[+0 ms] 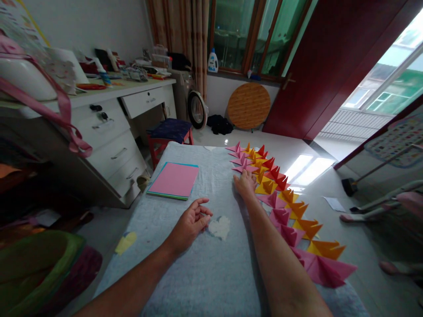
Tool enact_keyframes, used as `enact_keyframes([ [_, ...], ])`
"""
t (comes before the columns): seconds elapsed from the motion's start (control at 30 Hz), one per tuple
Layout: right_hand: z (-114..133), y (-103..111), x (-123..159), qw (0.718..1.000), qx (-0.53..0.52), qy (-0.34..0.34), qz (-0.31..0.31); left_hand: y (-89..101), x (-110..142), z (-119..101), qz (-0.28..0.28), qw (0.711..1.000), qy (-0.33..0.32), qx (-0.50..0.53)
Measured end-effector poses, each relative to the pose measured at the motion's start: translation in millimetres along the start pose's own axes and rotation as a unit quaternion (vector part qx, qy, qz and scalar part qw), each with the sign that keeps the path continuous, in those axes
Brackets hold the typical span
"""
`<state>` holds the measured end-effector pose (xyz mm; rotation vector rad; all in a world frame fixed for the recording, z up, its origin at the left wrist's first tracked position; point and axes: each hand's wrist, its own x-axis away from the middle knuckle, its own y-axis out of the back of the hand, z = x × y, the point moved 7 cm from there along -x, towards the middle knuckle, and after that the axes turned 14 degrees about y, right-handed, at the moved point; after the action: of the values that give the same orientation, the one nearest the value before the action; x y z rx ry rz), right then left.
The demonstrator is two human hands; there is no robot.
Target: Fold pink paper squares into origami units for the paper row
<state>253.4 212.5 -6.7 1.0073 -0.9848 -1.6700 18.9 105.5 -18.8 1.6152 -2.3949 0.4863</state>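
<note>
Folded paper cranes in pink, yellow and red stand in rows along the right side of the cloth-covered table (211, 281). My right hand (245, 184) reaches forward to these rows, its fingers closed at a pink paper crane (243, 168); the hand partly hides where they meet. Over the middle of the cloth, my left hand (194, 219) hovers with loosely curled fingers apart and nothing in them. It is beside a pale heart-shaped patch (220, 227). A stack of square coloured paper (174, 179), pink on top, lies beyond it to the left.
A white desk (109, 145) with drawers and clutter runs along the left. At the table's far left corner is a stool (173, 130) with a dark blue seat. A green basket (39, 264) sits at lower left. A red door (317, 66) stands open at the back right.
</note>
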Motion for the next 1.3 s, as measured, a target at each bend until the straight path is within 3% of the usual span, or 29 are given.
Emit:
enact_keyframes([
  [0.53, -2.0, 0.7, -3.8, 1.000, 0.007, -0.012, -0.007, -2.1, 2.4, -1.3, 0.014, 1.000, 0.003, -0.010],
  [1.3, -2.1, -5.0, -7.9, 0.999, 0.025, 0.012, 0.032, 0.2, 0.8, 3.6, 0.023, 0.999, -0.002, -0.025],
])
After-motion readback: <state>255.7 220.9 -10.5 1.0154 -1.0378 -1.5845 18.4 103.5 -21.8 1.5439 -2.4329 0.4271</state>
